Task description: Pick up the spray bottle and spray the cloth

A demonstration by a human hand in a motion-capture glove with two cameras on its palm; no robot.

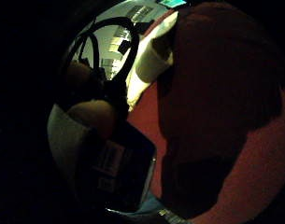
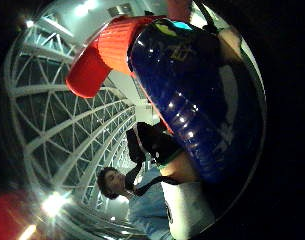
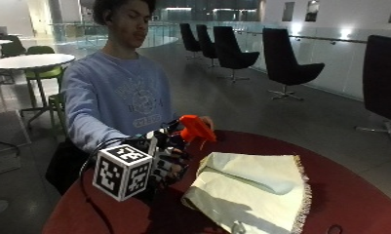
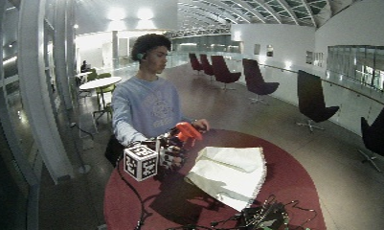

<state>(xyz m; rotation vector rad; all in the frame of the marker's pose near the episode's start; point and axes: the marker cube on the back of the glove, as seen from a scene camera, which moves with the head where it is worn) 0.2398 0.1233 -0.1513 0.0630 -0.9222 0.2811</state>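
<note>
The spray bottle has a dark blue body [image 2: 202,100] and an orange-red trigger head [image 3: 196,127]. My gloved right hand [image 3: 169,158] grips its body and holds it upright above the dark red table [image 3: 351,195], at the near left of the cloth. The nozzle points toward the cloth. The cream cloth [image 3: 253,187] with a fringed edge lies partly folded on the table, right of the bottle. In the little finger side palm view the bottle's labelled body [image 1: 118,168] sits close against the palm. The person's bare left hand [image 3: 206,119] rests behind the trigger head.
The table is round [image 4: 293,182], and a bundle of cables and small gear [image 4: 255,215] lies at its front edge. Black chairs [image 4: 258,81] stand well behind, away from the table. The person's torso [image 3: 127,97] is close to the table's far left edge.
</note>
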